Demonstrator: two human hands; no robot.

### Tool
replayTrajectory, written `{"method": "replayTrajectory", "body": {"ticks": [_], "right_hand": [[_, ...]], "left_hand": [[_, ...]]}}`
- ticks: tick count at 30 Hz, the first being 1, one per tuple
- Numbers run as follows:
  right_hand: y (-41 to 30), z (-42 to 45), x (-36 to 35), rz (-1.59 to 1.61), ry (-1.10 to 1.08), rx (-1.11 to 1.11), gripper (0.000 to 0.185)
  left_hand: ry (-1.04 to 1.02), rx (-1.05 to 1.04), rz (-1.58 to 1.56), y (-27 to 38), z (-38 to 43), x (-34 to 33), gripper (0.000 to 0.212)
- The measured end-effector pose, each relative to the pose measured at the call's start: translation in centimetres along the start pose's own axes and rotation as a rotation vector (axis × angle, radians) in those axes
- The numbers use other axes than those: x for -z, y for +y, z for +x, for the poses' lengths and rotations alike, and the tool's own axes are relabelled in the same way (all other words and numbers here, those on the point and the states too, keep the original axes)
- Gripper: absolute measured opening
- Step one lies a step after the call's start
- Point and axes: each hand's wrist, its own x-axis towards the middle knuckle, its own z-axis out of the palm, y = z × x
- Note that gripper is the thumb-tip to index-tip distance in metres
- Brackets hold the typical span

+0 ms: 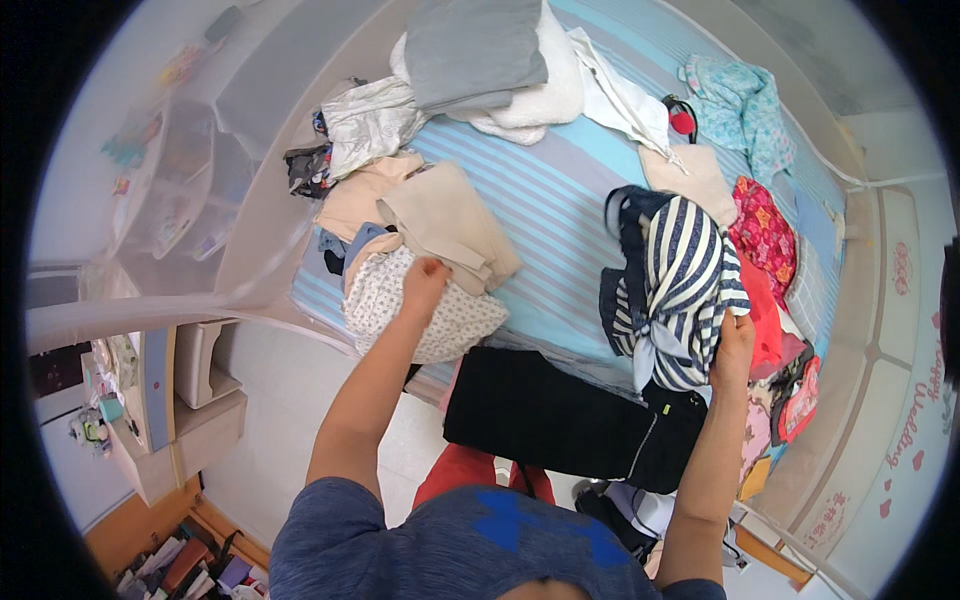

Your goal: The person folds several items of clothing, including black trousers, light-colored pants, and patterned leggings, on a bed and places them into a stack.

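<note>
My right hand (733,346) grips the right edge of a navy-and-cream striped garment (686,255) with a pale knotted tie on its front. The garment is bunched up over the right side of the bed. My left hand (426,286) is curled over a white dotted cloth (397,307), close to the lower edge of a folded beige garment (450,217). Whether its fingers pinch any fabric cannot be made out. Between my arms, black folded trousers (547,416) with a zip lie along the bed's front edge.
The bed (555,232) has a blue striped sheet and a net canopy around it. Grey folded cloth (472,56) lies on white fleece at the back. Red clothes (765,232) and a teal garment (739,105) lie right. A desk (150,405) stands lower left.
</note>
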Motion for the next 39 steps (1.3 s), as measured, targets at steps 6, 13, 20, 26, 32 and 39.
{"method": "replayTrajectory", "body": {"ticks": [6, 13, 20, 26, 32, 39], "right_hand": [[10.8, -0.7, -0.7, -0.847, -0.062, 0.044, 0.031], [20.1, -12.8, -2.8, -0.385, -0.37, -0.519, 0.023], [18.3, -13.0, -7.0, -0.55, -0.579, -0.541, 0.025], [15.2, -9.3, -9.5, -0.103, -0.525, -0.644, 0.037], [12.6, -9.6, -10.1, 0.289, -0.385, -0.71, 0.066], [4.6, -12.1, -10.1, 1.092, -0.66, -0.287, 0.067]], "left_hand": [[0.585, -0.204, 0.396, 1.9, 10.1, 2.2, 0.051], [0.602, 0.025, 0.592, 3.0, 12.7, 0.7, 0.072], [0.236, 0.128, 0.469, 3.7, 12.8, 1.6, 0.057], [-0.121, 0.018, -0.4, 8.9, 3.3, -1.9, 0.037], [-0.432, -0.056, -0.795, 16.3, -10.2, -1.1, 0.047], [-0.624, -0.052, -1.182, 19.0, -22.3, 2.0, 0.049]]}}
